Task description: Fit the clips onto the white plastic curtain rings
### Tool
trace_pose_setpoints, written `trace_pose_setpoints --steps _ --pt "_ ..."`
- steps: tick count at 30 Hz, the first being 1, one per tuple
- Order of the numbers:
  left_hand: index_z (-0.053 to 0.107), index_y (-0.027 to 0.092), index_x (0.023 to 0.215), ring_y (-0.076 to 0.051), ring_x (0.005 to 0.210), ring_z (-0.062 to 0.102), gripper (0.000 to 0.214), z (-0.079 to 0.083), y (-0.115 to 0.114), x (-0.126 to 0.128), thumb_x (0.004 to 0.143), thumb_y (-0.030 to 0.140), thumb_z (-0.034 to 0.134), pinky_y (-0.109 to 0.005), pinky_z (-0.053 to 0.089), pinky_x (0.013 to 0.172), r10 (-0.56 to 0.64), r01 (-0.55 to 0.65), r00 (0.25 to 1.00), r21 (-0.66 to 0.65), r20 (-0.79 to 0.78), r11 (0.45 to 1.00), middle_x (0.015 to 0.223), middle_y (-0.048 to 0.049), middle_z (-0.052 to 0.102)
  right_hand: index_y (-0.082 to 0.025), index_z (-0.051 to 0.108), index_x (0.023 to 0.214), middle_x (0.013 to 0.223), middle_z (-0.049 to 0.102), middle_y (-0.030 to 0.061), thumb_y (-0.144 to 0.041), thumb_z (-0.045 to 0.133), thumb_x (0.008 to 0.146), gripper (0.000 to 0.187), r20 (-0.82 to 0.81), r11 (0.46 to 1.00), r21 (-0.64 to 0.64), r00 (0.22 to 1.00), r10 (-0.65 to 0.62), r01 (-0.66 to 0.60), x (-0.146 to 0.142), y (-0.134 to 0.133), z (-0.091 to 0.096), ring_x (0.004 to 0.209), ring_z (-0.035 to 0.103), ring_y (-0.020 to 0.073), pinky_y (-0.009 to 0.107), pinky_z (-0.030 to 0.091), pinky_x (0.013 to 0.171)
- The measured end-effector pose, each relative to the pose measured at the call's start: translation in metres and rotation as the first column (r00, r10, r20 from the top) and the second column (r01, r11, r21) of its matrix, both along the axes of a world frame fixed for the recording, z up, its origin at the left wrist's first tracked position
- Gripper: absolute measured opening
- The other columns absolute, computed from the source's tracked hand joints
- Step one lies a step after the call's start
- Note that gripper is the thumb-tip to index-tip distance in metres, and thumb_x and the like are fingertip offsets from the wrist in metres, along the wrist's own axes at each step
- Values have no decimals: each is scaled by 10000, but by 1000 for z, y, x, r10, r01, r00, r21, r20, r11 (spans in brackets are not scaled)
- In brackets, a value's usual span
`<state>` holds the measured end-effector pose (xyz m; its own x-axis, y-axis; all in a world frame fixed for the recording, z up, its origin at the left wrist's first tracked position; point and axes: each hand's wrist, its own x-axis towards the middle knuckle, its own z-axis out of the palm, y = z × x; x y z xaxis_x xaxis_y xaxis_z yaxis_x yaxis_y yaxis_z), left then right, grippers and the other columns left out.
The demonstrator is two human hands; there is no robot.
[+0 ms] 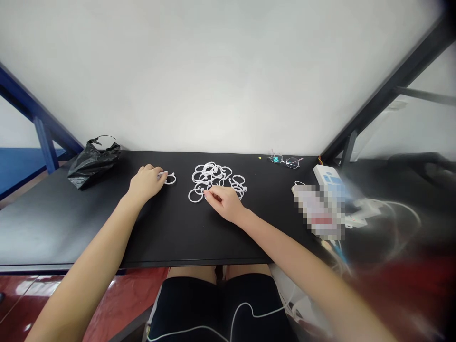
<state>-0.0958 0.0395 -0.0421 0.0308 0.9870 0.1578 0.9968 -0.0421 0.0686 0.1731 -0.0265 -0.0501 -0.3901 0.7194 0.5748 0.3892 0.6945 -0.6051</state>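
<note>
Over ten white rings (213,170); two hands (228,203); one bag (93,164)

right fingers (218,191) at piled white rings (213,169), left fingers (163,177) touching separate rings (171,179)

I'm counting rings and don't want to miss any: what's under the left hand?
At least one white ring shows beside the left hand's thumb, on the black table. Whatever lies beneath the palm and fingers is covered, so I can't count it.

White wall (221,76), black table (171,228), red floor (131,299)
</note>
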Motion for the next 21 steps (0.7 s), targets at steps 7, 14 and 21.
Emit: trace_pose_setpoints --steps 7,14,21 --pt "680 169 1109 -365 1056 575 480 1 -2 2 906 508 407 -416 500 802 9 -9 1000 -13 19 1000 1091 -176 610 -211 351 620 557 353 -47 -306 417 972 370 8 1000 2 1000 6 -6 0 0 -1 517 331 93 247 317 545" --pt "612 150 1206 -358 1116 533 454 0 -2 6 906 459 469 -447 467 902 -76 67 996 161 51 985 1189 -174 588 -211 375 614 553 374 -41 -321 407 978 382 27 1000 -1 1000 -4 4 0 0 -1 521 345 98 244 333 549" --pt "638 198 1075 -245 1073 564 354 4 -14 38 917 491 518 -405 449 973 -583 509 743 289 329 811 1136 -102 626 -208 398 615 556 387 -43 -297 427 972 369 20 1000 13 1000 -3 3 -1 1 0 522 362 98 244 347 567"
